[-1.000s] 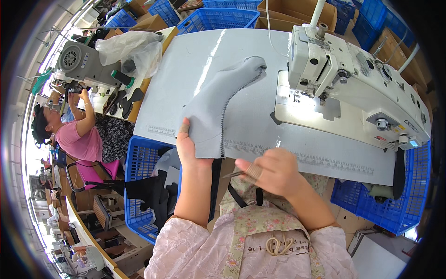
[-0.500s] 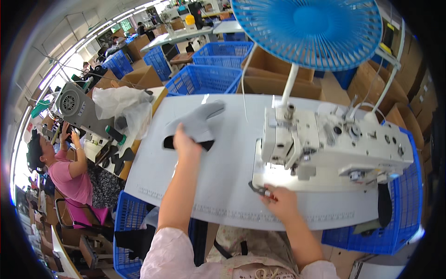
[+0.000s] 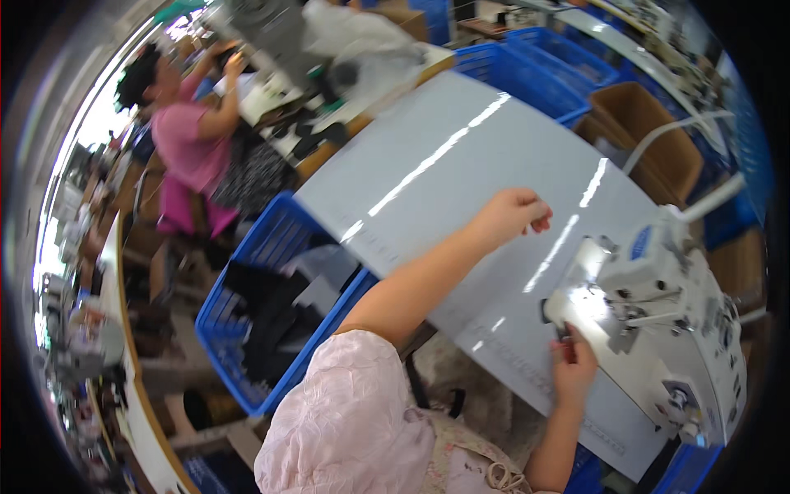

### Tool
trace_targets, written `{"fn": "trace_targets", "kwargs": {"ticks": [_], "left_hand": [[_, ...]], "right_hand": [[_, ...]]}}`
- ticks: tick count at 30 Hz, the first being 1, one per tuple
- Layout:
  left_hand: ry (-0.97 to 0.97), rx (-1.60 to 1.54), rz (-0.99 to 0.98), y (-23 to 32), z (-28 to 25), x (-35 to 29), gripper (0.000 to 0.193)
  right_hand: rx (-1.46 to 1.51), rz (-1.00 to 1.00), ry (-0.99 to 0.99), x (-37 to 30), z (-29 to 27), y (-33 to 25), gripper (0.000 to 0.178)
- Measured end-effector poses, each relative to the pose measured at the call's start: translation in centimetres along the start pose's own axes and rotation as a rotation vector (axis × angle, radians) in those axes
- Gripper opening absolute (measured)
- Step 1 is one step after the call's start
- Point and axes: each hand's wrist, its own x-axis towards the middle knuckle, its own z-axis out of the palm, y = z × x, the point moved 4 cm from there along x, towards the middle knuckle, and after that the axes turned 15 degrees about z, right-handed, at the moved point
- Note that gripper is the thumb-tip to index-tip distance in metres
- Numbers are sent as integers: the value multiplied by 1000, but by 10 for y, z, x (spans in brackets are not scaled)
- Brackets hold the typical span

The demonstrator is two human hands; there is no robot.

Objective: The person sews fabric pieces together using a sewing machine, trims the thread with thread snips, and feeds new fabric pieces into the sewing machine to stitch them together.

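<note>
My left hand (image 3: 514, 216) hovers over the pale sewing table (image 3: 461, 165), its fingers curled in and nothing visible between them. Low at the front of the white sewing machine (image 3: 658, 288), my right hand (image 3: 573, 362) closes around small dark thread snips (image 3: 564, 333), mostly covered by the fingers. The lit machine bed (image 3: 586, 306) lies just beyond that hand. Grey and black fabric pieces (image 3: 276, 317) fill a blue basket (image 3: 247, 395) left of the table.
Another person (image 3: 193, 136) in pink works at a neighbouring machine (image 3: 280, 37) on the left. Blue crates (image 3: 527, 86) and a cardboard box (image 3: 650, 132) stand behind the table. The fan's white post (image 3: 712, 198) rises behind my machine.
My view has swung left. The grey fabric piece has left my left hand and the tabletop, and that hand now has curled fingers. My right hand stays by the machine with the snips.
</note>
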Motion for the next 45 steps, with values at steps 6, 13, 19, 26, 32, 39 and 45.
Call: {"fn": "trace_targets", "kwargs": {"ticks": [6,13,19,26,32,39,45], "left_hand": [[867,266,106,0,-143,-235,16],[773,1151,-791,-150,-329,-478,31],[181,1451,-606,-207,-314,-427,53],[6,1460,-977,-216,-322,-408,37],[537,1444,-784,-163,-340,-416,29],[1011,1184,-44,2,-364,-412,61],[1247,500,331,128,-306,-362,24]], "right_hand": [[-193,-109,32,2,6,-5,37],[-382,-165,75,-5,18,-16,37],[-411,-62,92,-8,18,-24,36],[-410,-190,138,-9,19,-26,35],[-411,-165,126,-10,17,-28,35],[-403,-206,145,-9,16,-30,34],[-327,-123,102,-11,12,-32,36]]}}
